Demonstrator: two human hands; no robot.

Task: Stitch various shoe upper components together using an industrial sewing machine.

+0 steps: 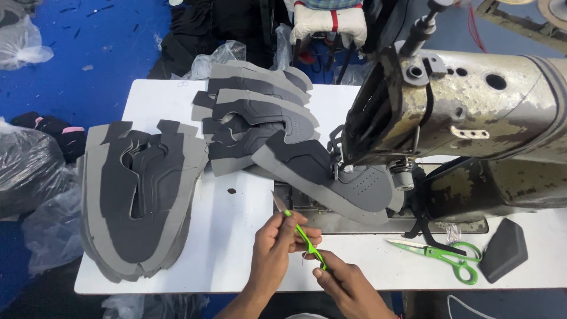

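My left hand (pixel 277 242) and my right hand (pixel 342 282) both grip a small green-handled thread snip (pixel 298 227) near the table's front edge; its metal tip points up toward the sewing machine's plate. Just beyond it a grey shoe upper piece (pixel 331 171) lies under the needle of the worn industrial sewing machine (pixel 472 106).
A stack of grey and black shoe uppers (pixel 139 201) lies at the left of the white table (pixel 236 100), another pile (pixel 260 112) at the back. Green scissors (pixel 443 254) and a black wedge-shaped pad (pixel 503 251) lie at the right. Plastic bags sit on the blue floor.
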